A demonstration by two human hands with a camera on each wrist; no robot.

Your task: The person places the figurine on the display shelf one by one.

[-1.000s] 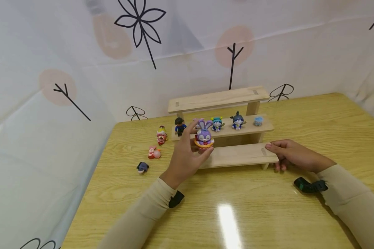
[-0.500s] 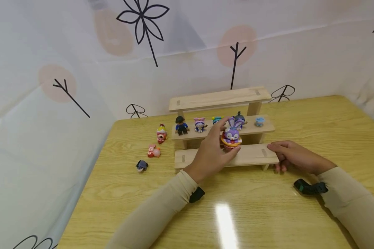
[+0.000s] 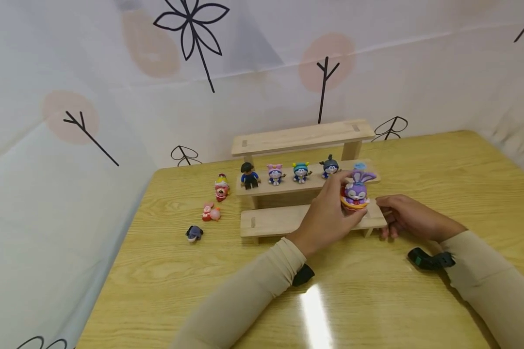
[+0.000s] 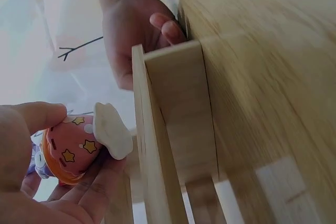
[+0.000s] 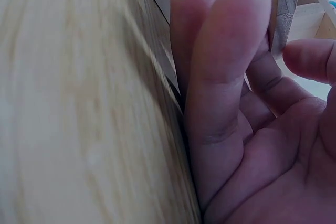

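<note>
Held between the thumb and fingers of my left hand (image 3: pixel 325 218) is a purple rabbit figurine (image 3: pixel 355 194) with long ears, seated in an orange-rimmed cup. It is upright over the right end of the lowest step of a wooden display shelf (image 3: pixel 275 220). In the left wrist view, the figurine's pink star-dotted base (image 4: pixel 76 148) and white underside show, apart from the plank. My right hand (image 3: pixel 412 218) pinches the right end of that low step, thumb at the top edge and other fingers lower down. In the right wrist view, fingers (image 5: pixel 226 77) lie close along the table.
Along the middle step stand a dark-haired figure (image 3: pixel 249 176), several small blue-suited figurines (image 3: pixel 301 173) and a light blue piece (image 3: pixel 360 166) at the right. On the table (image 3: pixel 157 281) left of the shelf lie a red-and-yellow figurine (image 3: pixel 221 188), a pink one (image 3: pixel 210 212) and a grey-blue one (image 3: pixel 194 233).
My left hand has carried the rabbit figurine rightward along the shelf, from its left part to the right end of the low step. The right hand stays at the shelf's end.
</note>
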